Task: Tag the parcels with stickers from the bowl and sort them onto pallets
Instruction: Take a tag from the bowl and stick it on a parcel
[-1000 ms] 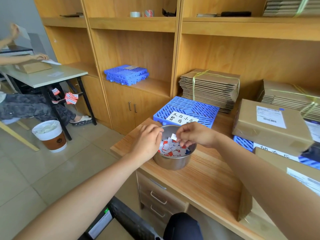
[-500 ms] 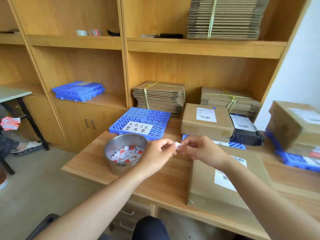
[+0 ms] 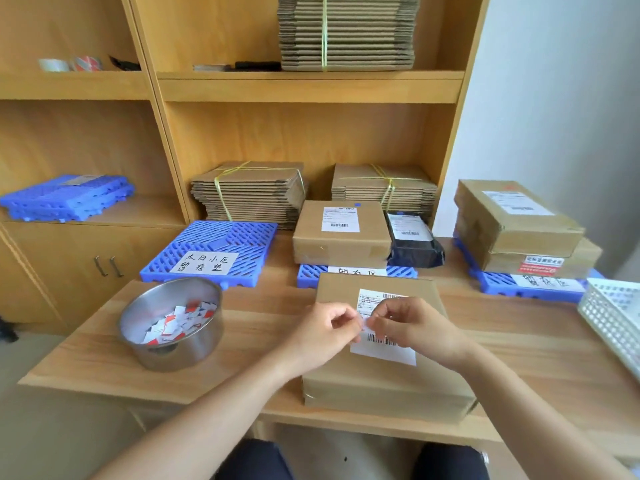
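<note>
A brown cardboard parcel [image 3: 384,379] with a white shipping label lies on the desk in front of me. Above its label, my left hand [image 3: 323,332] and my right hand [image 3: 414,329] pinch one small white sticker [image 3: 364,322] between their fingertips. A steel bowl [image 3: 171,323] full of red-and-white stickers stands to the left. Three blue pallets line the back of the desk: the left pallet [image 3: 214,251] carries only a handwritten sign, the middle pallet [image 3: 311,273] bears a brown box and a black bag, the right pallet [image 3: 519,285] bears two stacked boxes.
A white perforated basket [image 3: 613,313] sits at the desk's right edge. Bundles of flat cardboard [image 3: 249,194] tied with yellow strap fill the shelf behind. Spare blue pallets [image 3: 65,197] lie on the left cabinet. Tape rolls [image 3: 86,64] sit on an upper shelf.
Both hands left the bowl with one sticker and moved right, over the parcel's label. The view swung right with them, away from the other table and the person there.
</note>
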The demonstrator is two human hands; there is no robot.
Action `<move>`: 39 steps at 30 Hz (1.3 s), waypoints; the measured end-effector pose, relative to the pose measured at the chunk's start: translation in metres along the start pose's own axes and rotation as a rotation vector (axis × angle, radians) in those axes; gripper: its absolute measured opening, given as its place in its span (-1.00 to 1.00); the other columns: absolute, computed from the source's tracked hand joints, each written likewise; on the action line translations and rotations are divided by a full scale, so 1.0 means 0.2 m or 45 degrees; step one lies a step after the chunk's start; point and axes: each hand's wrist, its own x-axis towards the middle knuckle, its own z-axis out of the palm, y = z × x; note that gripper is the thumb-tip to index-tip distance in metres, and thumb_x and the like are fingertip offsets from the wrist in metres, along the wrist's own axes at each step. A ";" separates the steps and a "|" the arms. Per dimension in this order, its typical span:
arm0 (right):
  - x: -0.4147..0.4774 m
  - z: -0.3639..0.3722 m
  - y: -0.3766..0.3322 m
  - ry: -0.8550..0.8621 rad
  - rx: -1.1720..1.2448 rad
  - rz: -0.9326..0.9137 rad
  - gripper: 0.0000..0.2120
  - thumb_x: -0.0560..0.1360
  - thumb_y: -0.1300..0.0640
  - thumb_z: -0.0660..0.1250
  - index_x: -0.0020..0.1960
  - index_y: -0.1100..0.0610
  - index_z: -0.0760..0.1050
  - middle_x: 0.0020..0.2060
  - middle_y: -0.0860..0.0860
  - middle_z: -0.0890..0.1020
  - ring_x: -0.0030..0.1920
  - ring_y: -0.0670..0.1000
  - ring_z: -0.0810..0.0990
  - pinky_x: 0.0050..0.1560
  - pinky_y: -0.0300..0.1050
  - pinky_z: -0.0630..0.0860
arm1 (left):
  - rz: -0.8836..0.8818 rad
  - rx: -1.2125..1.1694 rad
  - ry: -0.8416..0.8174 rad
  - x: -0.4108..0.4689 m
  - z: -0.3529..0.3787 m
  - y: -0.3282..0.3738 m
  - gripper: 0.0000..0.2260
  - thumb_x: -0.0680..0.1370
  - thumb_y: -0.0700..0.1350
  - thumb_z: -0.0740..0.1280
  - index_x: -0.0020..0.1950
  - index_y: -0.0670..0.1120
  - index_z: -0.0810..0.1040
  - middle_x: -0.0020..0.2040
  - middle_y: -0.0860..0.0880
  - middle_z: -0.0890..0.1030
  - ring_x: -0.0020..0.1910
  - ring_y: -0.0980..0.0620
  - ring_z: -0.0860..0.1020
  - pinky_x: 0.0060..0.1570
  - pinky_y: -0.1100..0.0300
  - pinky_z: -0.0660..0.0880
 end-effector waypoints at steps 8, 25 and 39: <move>0.04 -0.05 0.07 -0.026 0.149 0.038 -0.80 0.56 0.10 0.42 -0.22 0.13 0.58 -0.41 -0.05 0.50 -0.40 -0.07 0.32 -0.35 -0.23 0.26 | -0.090 -0.333 -0.044 0.05 0.01 0.01 -0.86 0.62 -0.30 0.29 -0.03 -0.15 0.63 -0.20 0.00 0.69 -0.24 0.15 0.59 -0.23 0.42 0.43; 0.10 -0.01 0.11 -0.030 0.114 -0.027 -0.78 0.58 0.04 0.41 -0.22 0.07 0.57 -0.39 -0.05 0.50 -0.33 -0.01 0.34 -0.30 -0.17 0.31 | -0.055 -0.397 -0.031 0.09 0.00 -0.09 -0.95 0.60 -0.18 0.40 -0.04 -0.14 0.63 -0.22 0.03 0.68 -0.25 0.10 0.56 -0.24 0.33 0.43; 0.13 0.01 0.13 0.091 -0.050 -0.078 -0.76 0.51 -0.12 0.44 -0.19 0.04 0.59 -0.35 0.02 0.50 -0.31 0.00 0.37 -0.24 -0.05 0.33 | -0.161 -0.400 0.074 0.11 0.03 -0.08 -0.92 0.57 -0.26 0.36 -0.10 -0.22 0.63 -0.28 0.01 0.67 -0.31 0.13 0.52 -0.28 0.39 0.40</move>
